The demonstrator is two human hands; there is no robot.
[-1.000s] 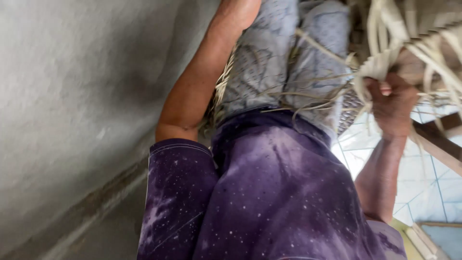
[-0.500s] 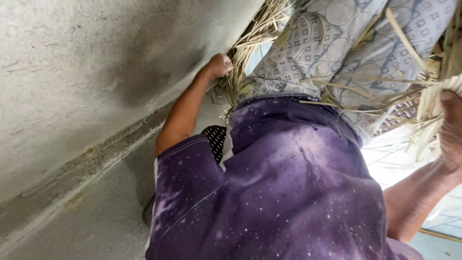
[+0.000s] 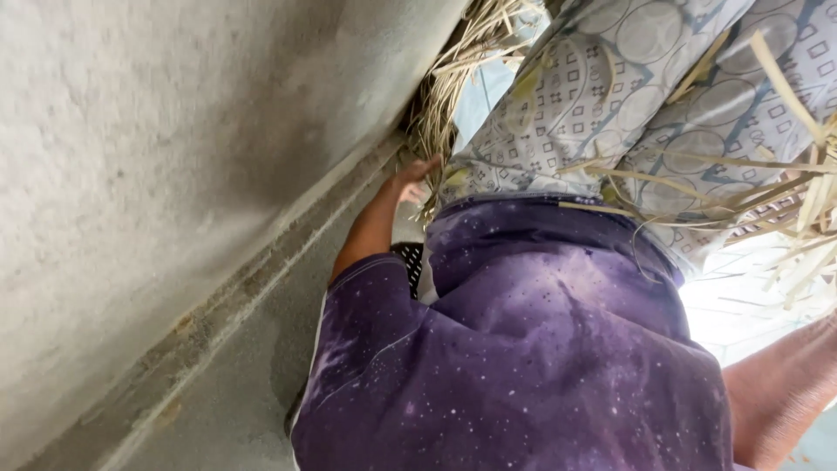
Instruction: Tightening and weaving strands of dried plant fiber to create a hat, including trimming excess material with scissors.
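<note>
I look down my own purple speckled shirt (image 3: 540, 349) and patterned grey-blue trousers (image 3: 610, 96). My left hand (image 3: 410, 181) reaches down beside my leg into a bundle of dry straw-coloured strips (image 3: 449, 87) lying against the concrete wall. Its fingers touch the strips, but the leg half hides them and the grip is unclear. Only my right forearm (image 3: 776, 401) shows at the lower right; that hand is beyond the frame's edge. More pale strips (image 3: 802, 227) lie across my lap and hang at the right.
A rough grey concrete wall (image 3: 174, 157) fills the left, with a ledge (image 3: 261, 288) running along its foot. Bright pale floor tiles (image 3: 741, 305) show at the right. A dark perforated object (image 3: 408, 262) sits under my left arm.
The view has swung and closed in on my lap. My left hand stays at the strips by the wall. My right hand, which held pale strips, has left the frame at the right.
</note>
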